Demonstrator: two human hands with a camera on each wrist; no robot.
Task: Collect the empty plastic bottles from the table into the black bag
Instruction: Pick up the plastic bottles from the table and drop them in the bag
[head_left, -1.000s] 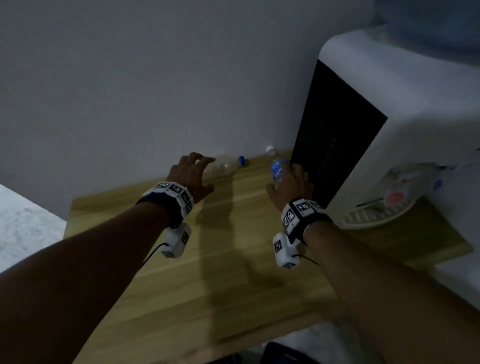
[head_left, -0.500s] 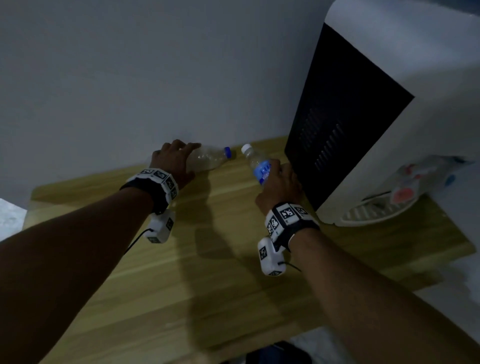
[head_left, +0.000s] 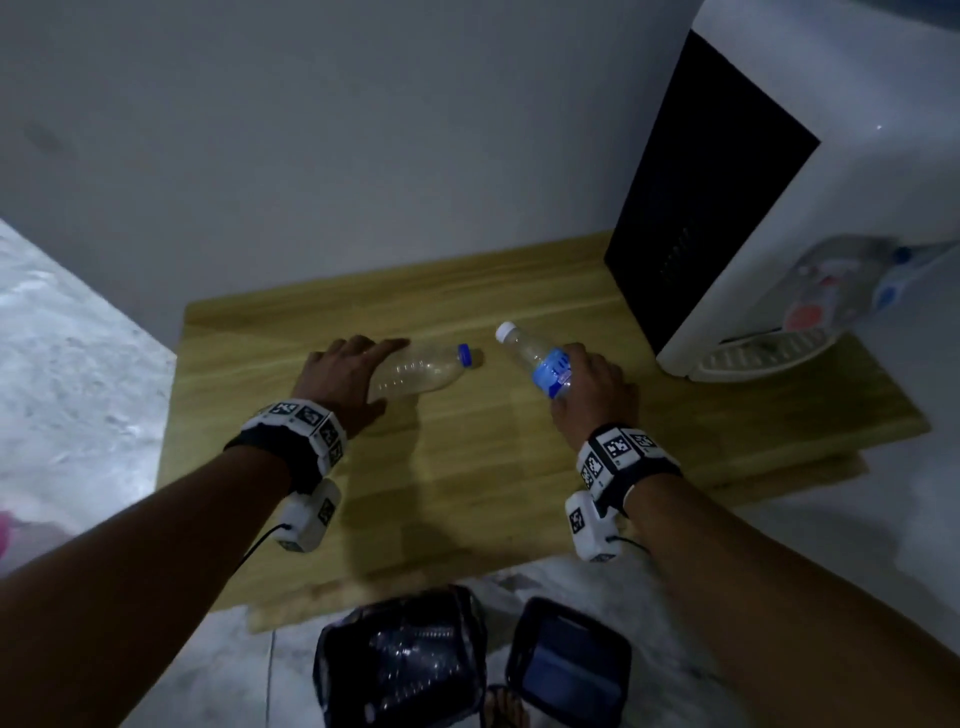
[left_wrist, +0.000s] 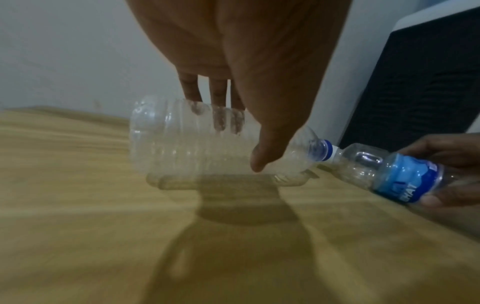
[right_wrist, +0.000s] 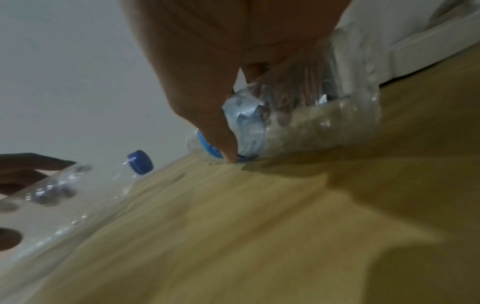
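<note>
My left hand grips a clear label-free bottle with a blue cap that lies on its side over the wooden table; fingers wrap its far side and the thumb presses its near side, as the left wrist view shows on the bottle. My right hand holds a second clear bottle with a blue label and white cap, tilted with the cap pointing up-left. In the right wrist view the labelled bottle sits under my thumb. The open black bag stands on the floor below the table's near edge, with several bottles inside.
A white water dispenser with a black side panel stands on the table at the right, close to my right hand. A grey wall runs behind the table. A second dark pouch sits on the floor beside the bag.
Both hands have drawn their bottles back from the wall toward the table's middle. The head view has tipped down, bringing the bag on the floor into sight.
</note>
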